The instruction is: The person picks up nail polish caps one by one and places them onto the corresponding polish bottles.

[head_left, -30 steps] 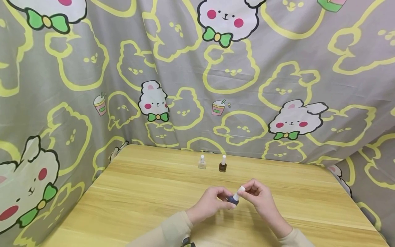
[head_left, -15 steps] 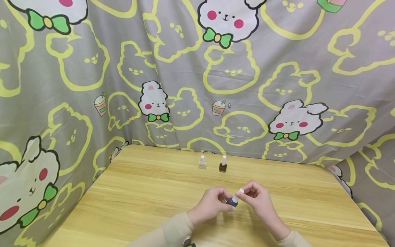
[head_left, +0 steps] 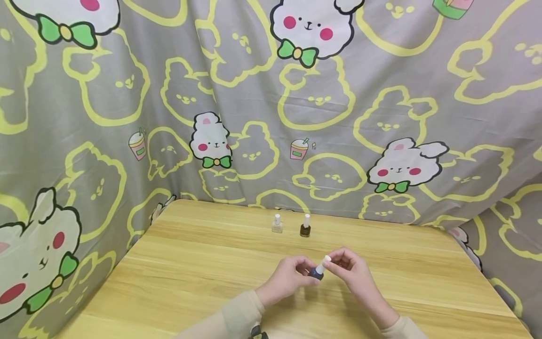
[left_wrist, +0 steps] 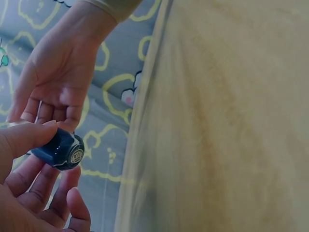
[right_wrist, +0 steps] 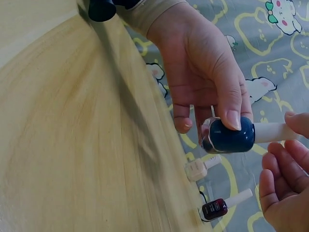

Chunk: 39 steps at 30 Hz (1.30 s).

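Observation:
A dark blue nail polish bottle (head_left: 315, 273) with a long white cap (right_wrist: 275, 132) is held up over the table, tilted with its cap toward the right. My left hand (head_left: 292, 275) grips the glass body between thumb and fingers. The right hand (head_left: 353, 273) pinches the end of the white cap between thumb and index finger. In the left wrist view the bottle's base (left_wrist: 76, 155) shows a round label marked 011. The cap is in place against the bottle's neck in the right wrist view.
Toward the table's back edge stand a clear nail polish bottle (head_left: 277, 225) and a dark red-brown one (head_left: 305, 227), both with white caps. The wooden table (head_left: 203, 245) is ringed by a grey patterned curtain (head_left: 254, 94).
Both hands and the blue nail polish bottle have shifted slightly left, and the bottle stands a little more upright. The two bottles at the back have stayed put.

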Each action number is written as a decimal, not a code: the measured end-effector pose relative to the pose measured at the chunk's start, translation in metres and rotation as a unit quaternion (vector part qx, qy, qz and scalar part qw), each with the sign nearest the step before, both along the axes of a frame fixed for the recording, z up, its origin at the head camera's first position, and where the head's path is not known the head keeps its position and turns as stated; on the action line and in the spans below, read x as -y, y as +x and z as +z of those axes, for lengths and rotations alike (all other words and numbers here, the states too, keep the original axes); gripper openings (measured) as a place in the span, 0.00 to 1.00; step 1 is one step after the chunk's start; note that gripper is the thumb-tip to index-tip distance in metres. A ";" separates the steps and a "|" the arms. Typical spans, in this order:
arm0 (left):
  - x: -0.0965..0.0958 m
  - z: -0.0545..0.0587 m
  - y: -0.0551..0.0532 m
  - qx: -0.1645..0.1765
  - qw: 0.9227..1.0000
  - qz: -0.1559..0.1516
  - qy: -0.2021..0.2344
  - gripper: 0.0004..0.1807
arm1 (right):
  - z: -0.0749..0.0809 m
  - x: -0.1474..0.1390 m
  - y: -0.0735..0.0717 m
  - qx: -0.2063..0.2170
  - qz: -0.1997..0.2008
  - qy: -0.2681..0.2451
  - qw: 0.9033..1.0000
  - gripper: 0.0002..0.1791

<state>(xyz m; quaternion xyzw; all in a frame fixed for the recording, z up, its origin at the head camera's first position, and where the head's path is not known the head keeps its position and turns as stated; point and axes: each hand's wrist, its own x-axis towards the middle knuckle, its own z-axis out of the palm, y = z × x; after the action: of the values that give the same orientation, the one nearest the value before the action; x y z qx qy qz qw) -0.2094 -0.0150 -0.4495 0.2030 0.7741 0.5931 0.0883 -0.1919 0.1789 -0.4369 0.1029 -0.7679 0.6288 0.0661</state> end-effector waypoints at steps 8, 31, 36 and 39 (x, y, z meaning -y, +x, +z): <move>0.008 0.001 -0.015 -0.003 1.000 0.031 -0.004 0.14 | 0.002 -0.005 -0.002 0.011 0.000 0.011 1.000 0.12; 0.052 0.002 -0.062 -0.011 0.993 0.114 -0.008 0.18 | 0.023 -0.044 -0.014 -0.032 -0.016 -0.014 0.999 0.12; 0.062 -0.001 -0.071 -0.009 0.992 0.124 0.008 0.18 | 0.028 -0.054 -0.015 -0.055 -0.013 -0.039 0.998 0.12; 0.068 -0.002 -0.075 -0.007 0.991 0.130 0.013 0.18 | 0.030 -0.061 -0.017 -0.056 -0.022 -0.039 0.997 0.11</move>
<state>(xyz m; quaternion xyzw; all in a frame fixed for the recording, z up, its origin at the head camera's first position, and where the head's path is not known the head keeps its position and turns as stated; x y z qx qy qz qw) -0.2845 -0.0832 -0.4511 0.1054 0.7870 0.6079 0.0024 -0.2084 0.2403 -0.4067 0.1183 -0.7396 0.6502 0.1273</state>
